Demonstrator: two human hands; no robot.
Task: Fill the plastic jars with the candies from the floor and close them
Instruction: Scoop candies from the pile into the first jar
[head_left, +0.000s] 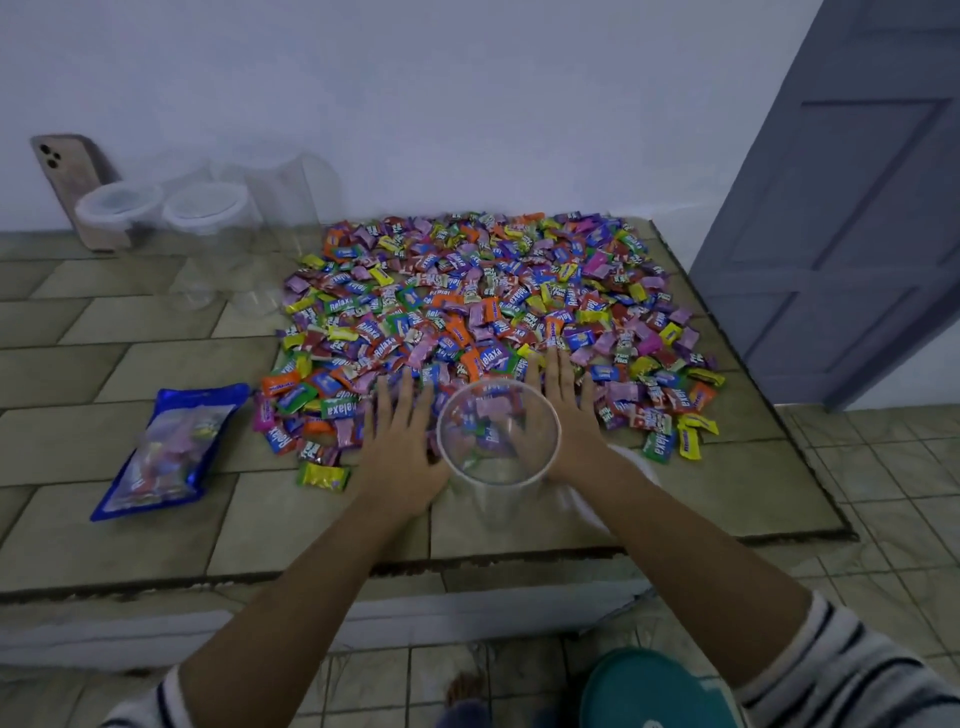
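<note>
So, both hands are out flat over the candy pile with a clear round plastic jar (491, 501) standing open-mouthed right between them. The left hand (400, 447) lies palm down on the wrappers just left of the jar, fingers straight and spread, holding nothing. The right hand (563, 415) is on the jar's other side, also with straight fingers and nothing gripped. Part of it shows through the clear wall, so I can't tell if it actually touches the jar.

The big heap of bright wrapped candies (483, 301) spreads out ahead of the fingertips and to both sides, all over the raised tiled floor step (156, 364). Some wrappers show through the jar, but inside or just behind it, can't tell.

Well off to the left of the left hand lies a blue plastic bag with a see-through front (166, 452), with more candy in it. Far ahead and left, by the wall, are two clear jars with white lids (119, 208), a few lidless clear ones (291, 208), and a pinkish phone (67, 171) leaning on the wall. A grey-blue panelled door (857, 208) is off to the right.
</note>
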